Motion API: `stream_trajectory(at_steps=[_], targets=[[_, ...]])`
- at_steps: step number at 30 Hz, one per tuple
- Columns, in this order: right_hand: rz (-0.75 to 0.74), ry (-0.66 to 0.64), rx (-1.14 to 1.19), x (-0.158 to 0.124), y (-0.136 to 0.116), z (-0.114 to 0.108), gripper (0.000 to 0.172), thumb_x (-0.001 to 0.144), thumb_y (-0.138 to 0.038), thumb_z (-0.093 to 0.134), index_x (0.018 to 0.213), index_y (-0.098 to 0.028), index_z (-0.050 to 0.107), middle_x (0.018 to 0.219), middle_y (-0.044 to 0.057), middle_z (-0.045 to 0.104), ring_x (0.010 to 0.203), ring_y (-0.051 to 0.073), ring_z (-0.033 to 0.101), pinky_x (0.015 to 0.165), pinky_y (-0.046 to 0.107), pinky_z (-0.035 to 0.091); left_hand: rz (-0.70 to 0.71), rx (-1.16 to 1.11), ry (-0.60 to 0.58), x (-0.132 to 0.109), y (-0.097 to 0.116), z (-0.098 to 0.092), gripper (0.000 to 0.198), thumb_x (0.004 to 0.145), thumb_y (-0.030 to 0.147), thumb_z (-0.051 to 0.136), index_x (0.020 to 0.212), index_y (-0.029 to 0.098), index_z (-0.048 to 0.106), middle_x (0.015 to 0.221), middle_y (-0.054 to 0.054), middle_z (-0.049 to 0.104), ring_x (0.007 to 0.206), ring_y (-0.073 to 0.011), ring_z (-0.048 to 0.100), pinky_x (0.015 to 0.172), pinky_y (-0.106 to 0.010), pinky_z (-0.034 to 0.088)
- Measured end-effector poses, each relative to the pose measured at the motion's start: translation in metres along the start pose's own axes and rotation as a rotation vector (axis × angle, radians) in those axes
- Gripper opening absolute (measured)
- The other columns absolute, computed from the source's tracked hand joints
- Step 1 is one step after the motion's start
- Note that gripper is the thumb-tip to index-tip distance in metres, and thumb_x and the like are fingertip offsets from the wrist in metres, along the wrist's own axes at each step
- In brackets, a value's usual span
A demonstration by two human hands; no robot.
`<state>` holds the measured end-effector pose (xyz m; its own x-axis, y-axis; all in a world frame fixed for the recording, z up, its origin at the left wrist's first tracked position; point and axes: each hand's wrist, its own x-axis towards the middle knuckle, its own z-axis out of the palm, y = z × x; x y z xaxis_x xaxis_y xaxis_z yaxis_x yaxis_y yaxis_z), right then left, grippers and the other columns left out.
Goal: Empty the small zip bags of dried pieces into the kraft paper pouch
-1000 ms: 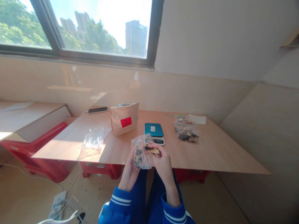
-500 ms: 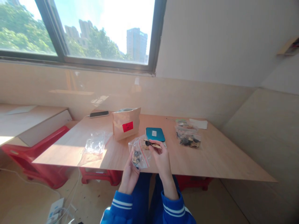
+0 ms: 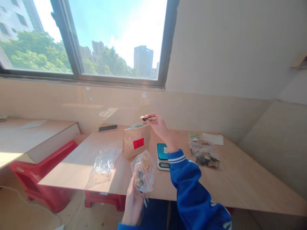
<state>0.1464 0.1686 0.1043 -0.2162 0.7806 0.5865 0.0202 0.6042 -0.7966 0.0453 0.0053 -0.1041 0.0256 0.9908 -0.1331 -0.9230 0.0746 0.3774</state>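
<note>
Dried pieces pinched above paper bag.

Your right hand is just above the open brown bag, nothing between them. The scale sits just right of the bag, with filled bags farther right. The table is bare on the near right. Empty clear bags lie on the left.

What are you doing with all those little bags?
The left hand holds up a clear zip bag of small dried pieces. The right hand pinches a few dried pieces right above the open brown paper pouch on the table. A small scale sits beside the pouch.
</note>
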Motion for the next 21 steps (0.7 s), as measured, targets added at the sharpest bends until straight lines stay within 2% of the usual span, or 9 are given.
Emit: stream_trajectory(at_steps=[3,6,8,11,14,17,19,21], targets=[[-0.043,-0.259,-0.301,0.025,0.011,0.011,0.009,0.081,-0.014,0.053,0.087,-0.020,0.056,0.084,0.002,0.066,0.076,0.016,0.063,0.070,0.029,0.048,0.028,-0.089,-0.067,0.003,0.006,-0.002,0.034,0.094,0.018,0.044,0.117,0.027,0.067,0.111,-0.003,0.072,0.111,-0.0185,0.063,0.098,-0.030,0.049],[-0.145,-0.366,-0.473,0.032,0.021,0.019,0.016,0.079,-0.005,0.048,0.084,-0.019,0.055,0.084,0.003,0.063,0.079,0.016,0.059,0.070,0.026,0.045,0.061,-0.137,-0.156,0.007,0.009,-0.005,0.036,0.096,0.019,0.039,0.119,0.027,0.066,0.112,-0.003,0.071,0.109,-0.0176,0.064,0.099,-0.028,0.048],[-0.201,-0.394,-0.501,0.032,0.025,0.021,0.018,0.079,-0.004,0.047,0.086,-0.018,0.055,0.087,0.004,0.063,0.080,0.015,0.058,0.071,0.025,0.044,0.044,-0.146,-0.162,0.009,0.009,-0.006,0.038,0.096,0.019,0.038,0.122,0.029,0.063,0.116,-0.002,0.070,0.109,-0.0153,0.064,0.099,-0.024,0.046],[-0.217,-0.431,-0.540,0.030,0.030,0.020,0.020,0.081,-0.004,0.045,0.087,-0.019,0.057,0.089,0.003,0.065,0.080,0.014,0.059,0.071,0.023,0.043,0.028,-0.108,-0.133,0.009,0.010,-0.003,0.037,0.095,0.018,0.041,0.122,0.030,0.063,0.112,-0.002,0.071,0.104,-0.0145,0.066,0.093,-0.021,0.050],[-0.129,-0.460,-0.644,0.025,0.032,0.019,0.019,0.084,-0.009,0.045,0.091,-0.019,0.059,0.090,0.003,0.068,0.077,0.014,0.060,0.067,0.022,0.042,0.032,-0.040,-0.051,0.006,0.010,0.002,0.038,0.093,0.021,0.046,0.127,0.030,0.059,0.113,-0.003,0.071,0.105,-0.0163,0.066,0.093,-0.025,0.051],[-0.002,-0.455,-0.826,0.019,0.027,0.023,0.019,0.092,-0.025,0.042,0.100,-0.018,0.057,0.081,0.005,0.069,0.070,0.018,0.061,0.060,0.024,0.040,0.055,-0.005,0.053,0.003,0.010,0.007,0.040,0.092,0.024,0.048,0.130,0.029,0.056,0.120,-0.004,0.068,0.113,-0.0178,0.062,0.097,-0.029,0.048],[0.004,-0.430,-0.930,0.016,0.020,0.026,0.023,0.093,-0.030,0.040,0.105,-0.016,0.055,0.077,0.008,0.069,0.069,0.021,0.062,0.060,0.026,0.040,0.045,-0.001,0.069,0.001,0.009,0.009,0.037,0.091,0.026,0.048,0.126,0.027,0.060,0.118,-0.005,0.069,0.115,-0.0191,0.061,0.098,-0.031,0.048],[-0.060,-0.387,-0.955,0.012,0.010,0.026,0.021,0.093,-0.026,0.042,0.105,-0.015,0.054,0.081,0.010,0.068,0.076,0.022,0.063,0.067,0.028,0.042,0.045,0.020,0.064,0.000,0.010,0.010,0.035,0.090,0.026,0.049,0.122,0.025,0.063,0.117,-0.005,0.070,0.116,-0.0201,0.060,0.100,-0.033,0.047]])
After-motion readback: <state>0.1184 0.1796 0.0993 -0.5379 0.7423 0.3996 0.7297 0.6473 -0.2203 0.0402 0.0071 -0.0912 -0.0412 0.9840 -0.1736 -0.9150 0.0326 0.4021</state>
